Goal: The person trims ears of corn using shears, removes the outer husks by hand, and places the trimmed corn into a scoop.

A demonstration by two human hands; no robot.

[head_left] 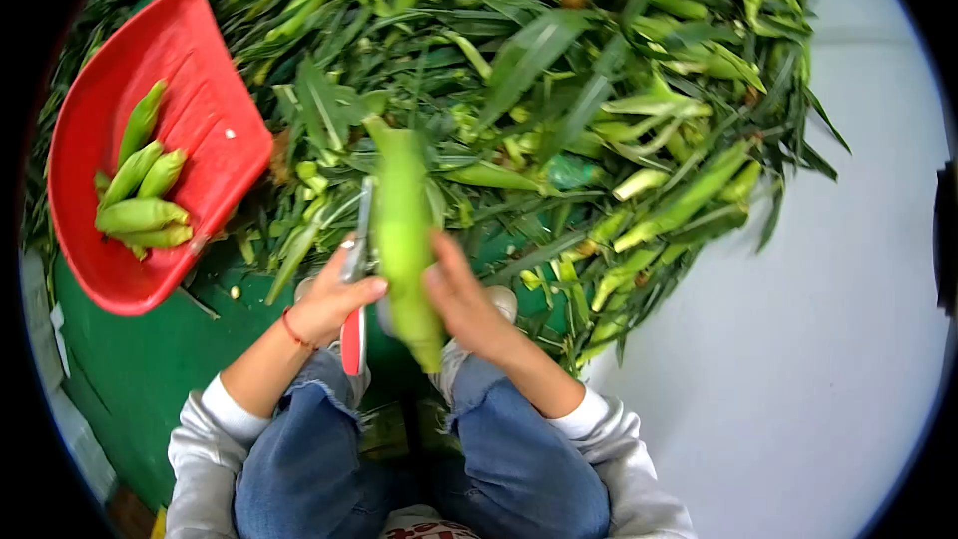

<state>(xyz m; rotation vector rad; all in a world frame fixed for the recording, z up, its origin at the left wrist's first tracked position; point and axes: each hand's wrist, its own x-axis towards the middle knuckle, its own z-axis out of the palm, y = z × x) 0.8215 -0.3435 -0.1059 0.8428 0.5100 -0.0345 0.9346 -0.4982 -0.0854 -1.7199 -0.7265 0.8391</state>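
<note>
In my left hand [327, 297] is a slim hand tool, with a red handle [352, 341] pointing down and a grey metal part [361, 225] pointing up. I cannot make out its exact kind. An ear of corn [401, 240] in green husk, smeared by motion, stands lengthwise just right of the tool. My right hand [462, 297] grips this ear from its right side, fingers partly hidden behind it. Whether the tool touches the husk is unclear.
A large heap of corn ears and leaves [539, 50] spreads across the far side. At left, a red scoop-shaped tray [225, 90] bears several trimmed ears [145, 215]. Green floor [150, 369] lies below; a pale surface [758, 369] is at right.
</note>
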